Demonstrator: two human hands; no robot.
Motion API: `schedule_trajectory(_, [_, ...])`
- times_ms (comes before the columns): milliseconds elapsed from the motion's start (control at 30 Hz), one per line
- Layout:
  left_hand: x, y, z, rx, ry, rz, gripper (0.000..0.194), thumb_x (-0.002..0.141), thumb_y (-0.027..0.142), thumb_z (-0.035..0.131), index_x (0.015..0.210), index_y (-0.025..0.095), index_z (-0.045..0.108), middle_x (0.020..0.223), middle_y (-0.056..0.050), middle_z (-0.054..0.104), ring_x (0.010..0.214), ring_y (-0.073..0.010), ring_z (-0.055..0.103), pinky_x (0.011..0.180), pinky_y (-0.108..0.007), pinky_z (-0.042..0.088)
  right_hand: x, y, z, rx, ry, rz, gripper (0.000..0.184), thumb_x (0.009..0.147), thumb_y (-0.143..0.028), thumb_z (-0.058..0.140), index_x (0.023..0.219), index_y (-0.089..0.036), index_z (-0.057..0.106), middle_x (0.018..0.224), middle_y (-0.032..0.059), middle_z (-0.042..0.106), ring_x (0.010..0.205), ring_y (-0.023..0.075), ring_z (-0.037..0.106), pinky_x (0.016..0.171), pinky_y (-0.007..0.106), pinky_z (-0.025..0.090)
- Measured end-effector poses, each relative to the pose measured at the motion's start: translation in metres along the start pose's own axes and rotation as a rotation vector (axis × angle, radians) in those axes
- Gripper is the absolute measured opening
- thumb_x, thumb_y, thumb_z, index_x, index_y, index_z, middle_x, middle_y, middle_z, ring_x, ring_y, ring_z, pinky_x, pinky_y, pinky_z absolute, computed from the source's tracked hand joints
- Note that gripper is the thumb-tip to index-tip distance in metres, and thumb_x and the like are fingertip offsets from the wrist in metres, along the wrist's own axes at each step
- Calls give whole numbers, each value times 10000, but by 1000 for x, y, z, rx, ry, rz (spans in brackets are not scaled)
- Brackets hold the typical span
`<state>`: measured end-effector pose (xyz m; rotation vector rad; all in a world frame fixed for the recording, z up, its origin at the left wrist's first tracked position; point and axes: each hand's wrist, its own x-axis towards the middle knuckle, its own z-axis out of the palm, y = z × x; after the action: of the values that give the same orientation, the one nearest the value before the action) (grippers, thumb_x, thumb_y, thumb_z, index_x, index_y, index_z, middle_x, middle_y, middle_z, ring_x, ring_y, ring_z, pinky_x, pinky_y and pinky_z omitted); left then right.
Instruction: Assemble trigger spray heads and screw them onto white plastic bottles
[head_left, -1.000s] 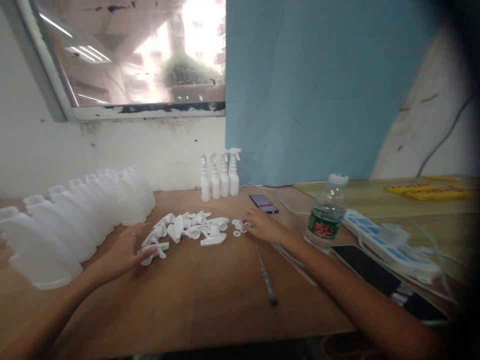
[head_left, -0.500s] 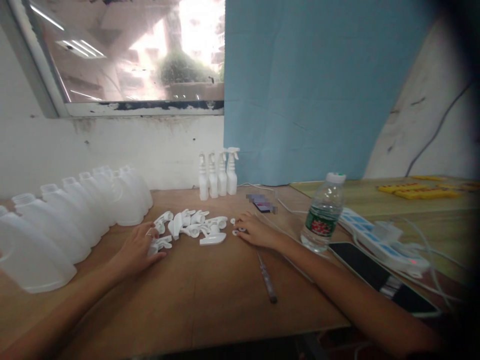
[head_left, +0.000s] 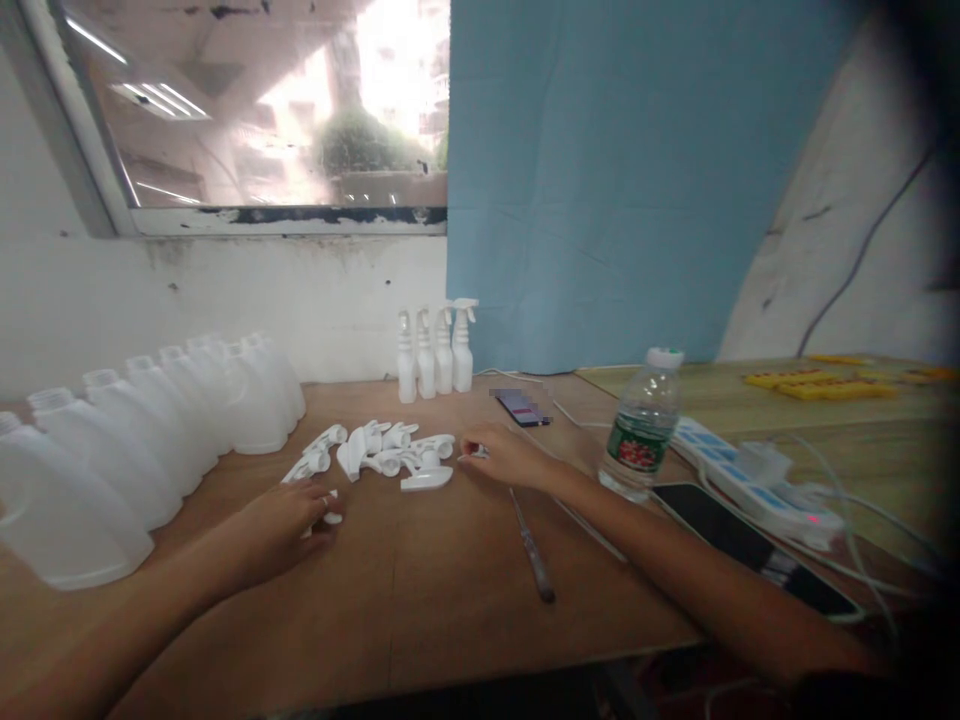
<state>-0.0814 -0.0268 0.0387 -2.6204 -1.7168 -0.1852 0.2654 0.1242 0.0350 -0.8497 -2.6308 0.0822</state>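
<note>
Nothing legible anywhere right now! The green label (head_left: 634,445) on the water bottle (head_left: 656,392) flashes red and pale print, too blurred to read; red marks on the yellow packs (head_left: 832,387) smear out, and the phone screen (head_left: 519,407) yields no words.

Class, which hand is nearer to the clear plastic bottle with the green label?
Right. The right hand is a short way left of the bottle; the left hand is much farther left, beside the white plastic spray heads.
</note>
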Motion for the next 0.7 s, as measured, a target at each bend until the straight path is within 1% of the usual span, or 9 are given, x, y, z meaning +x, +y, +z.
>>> schedule_trajectory(67, [-4,3,-11,-57,-111,36,495,727,212,677,1215,284,634,1318,-46,612,1239,-267,554,1068,-396,431,-1,-3,-2,27,12,6,233,940,-313,591,1110,-157,623,1106,69,654,934,199,652,814,406,551])
schedule_trajectory(133, [-7,10,-18,-109,-202,49,656,675,111,670,1302,277,573,1431,-61,515,1342,-294,449,1119,-442,373,0,-4,-2,59,31,18,227,942,-313,589,1102,-156,625,1088,66,658,910,192,655,798,394,556])
schedule_trajectory(200, [-5,24,-21,-158,-236,122,739,672,40,623,1353,307,519,1479,-43,458,1377,-287,401,1135,-460,349,2,-3,0,97,59,35,225,944,-314,587,1097,-153,624,1066,61,661,879,182,658,772,378,561])
schedule_trajectory(233, [-1,34,-21,-192,-236,197,764,691,20,595,1381,329,481,1491,-27,443,1378,-269,401,1137,-451,350,3,-3,2,116,75,43,224,944,-314,586,1093,-150,624,1053,59,663,862,178,660,757,369,564])
schedule_trajectory(333, [20,65,-12,-338,-209,469,691,809,62,551,1423,347,413,1491,-3,440,1375,-213,405,1147,-383,341,8,-2,10,169,130,52,213,945,-316,585,1061,-142,629,1000,47,668,813,164,660,717,344,565])
schedule_trajectory(433, [46,82,6,-499,-109,603,528,853,165,602,1352,311,514,1413,-28,518,1291,-206,495,1097,-330,395,8,-5,16,205,206,44,197,942,-324,589,972,-137,642,903,23,670,749,146,649,686,324,553])
schedule_trajectory(500, [60,84,20,-586,-34,600,434,857,227,632,1282,297,579,1350,-37,563,1236,-210,533,1070,-333,412,3,-10,17,225,280,36,187,931,-317,599,899,-142,657,827,9,662,709,141,630,672,310,531])
schedule_trajectory(567, [69,80,35,-660,46,543,380,871,268,629,1249,273,593,1318,-56,580,1230,-224,529,1076,-373,399,-2,-17,16,248,360,21,168,917,-296,609,853,-157,680,794,13,659,685,141,607,652,290,503])
schedule_trajectory(700, [79,63,57,-826,141,381,360,901,320,596,1241,208,556,1265,-100,596,1178,-238,560,1027,-421,441,-10,-35,10,297,509,-19,144,919,-247,579,888,-182,703,859,50,661,689,154,580,627,283,477])
